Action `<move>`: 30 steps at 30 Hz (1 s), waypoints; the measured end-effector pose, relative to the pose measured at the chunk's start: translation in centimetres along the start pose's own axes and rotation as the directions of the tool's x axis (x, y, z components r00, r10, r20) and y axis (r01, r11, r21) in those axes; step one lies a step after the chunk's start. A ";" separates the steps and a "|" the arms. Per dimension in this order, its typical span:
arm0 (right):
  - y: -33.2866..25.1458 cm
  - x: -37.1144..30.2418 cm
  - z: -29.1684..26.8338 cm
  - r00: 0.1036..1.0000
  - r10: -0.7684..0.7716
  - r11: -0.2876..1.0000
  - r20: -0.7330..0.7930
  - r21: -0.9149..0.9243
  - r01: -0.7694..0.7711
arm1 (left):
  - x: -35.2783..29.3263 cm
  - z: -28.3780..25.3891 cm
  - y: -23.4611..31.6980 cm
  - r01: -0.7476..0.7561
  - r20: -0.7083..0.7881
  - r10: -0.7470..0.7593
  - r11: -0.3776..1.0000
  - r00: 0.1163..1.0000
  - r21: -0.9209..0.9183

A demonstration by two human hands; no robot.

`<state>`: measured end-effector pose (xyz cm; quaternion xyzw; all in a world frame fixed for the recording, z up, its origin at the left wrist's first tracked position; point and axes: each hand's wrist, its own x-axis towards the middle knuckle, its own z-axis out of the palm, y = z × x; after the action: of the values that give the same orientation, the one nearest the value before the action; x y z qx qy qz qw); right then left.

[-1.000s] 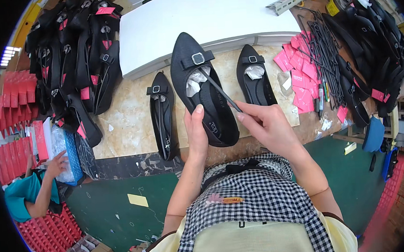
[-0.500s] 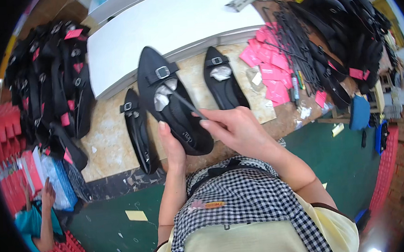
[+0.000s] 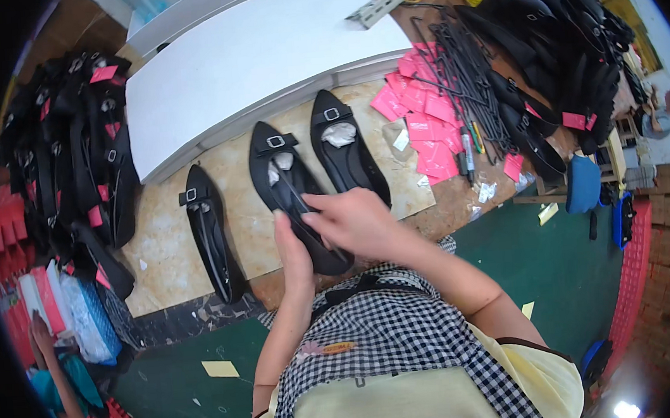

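A black pointed flat shoe [image 3: 262, 134] with a square buckle bow is tilted at the front of the worktable, white paper stuffed in its toe. My left hand [image 3: 296, 254] is closed along its left side near the heel. With fingers pinched, my right hand [image 3: 358, 223] holds a thin black stick [image 3: 292, 190] that runs inside the shoe toward the paper. A matching shoe [image 3: 215, 252] lies tipped on its side to the left. Just right of the held one stands another shoe [image 3: 336, 147], paper in its toe, its heel partly behind my right hand.
A white board [image 3: 239, 64] spans the back. Pink packets [image 3: 431, 136], black sticks [image 3: 469, 75] and pens [image 3: 467, 149] lie at the right. Black shoes are heaped at the far left [image 3: 74, 149] and far right [image 3: 564, 45]. Another person's arm [image 3: 59, 376] shows at lower left.
The held shoe has come lower, nearer the table edge, and my right hand has moved along with the stick. The whole view has shifted somewhat.
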<state>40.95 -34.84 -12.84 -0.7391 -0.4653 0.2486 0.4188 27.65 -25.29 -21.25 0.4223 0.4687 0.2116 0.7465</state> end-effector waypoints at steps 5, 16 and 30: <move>12.4 3.5 -11.8 0.833 0.131 0.978 -0.537 -0.065 -0.196 | -1.4 -0.5 7.9 -0.412 0.178 0.784 0.107 0.595 0.905; 10.3 -2.0 -18.4 0.831 0.396 0.900 -0.392 -0.012 -0.435 | 1.2 3.8 1.7 -0.361 0.438 0.137 0.798 0.888 0.482; -3.0 -4.6 -4.6 0.964 0.261 0.945 0.042 0.194 -0.264 | 0.0 2.7 4.2 -0.095 0.242 0.132 0.983 0.961 -0.156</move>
<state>41.00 -40.10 -7.99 -0.7471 -0.3388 0.3530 0.4499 30.30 -24.11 -17.18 0.4173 0.3288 0.2321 0.8148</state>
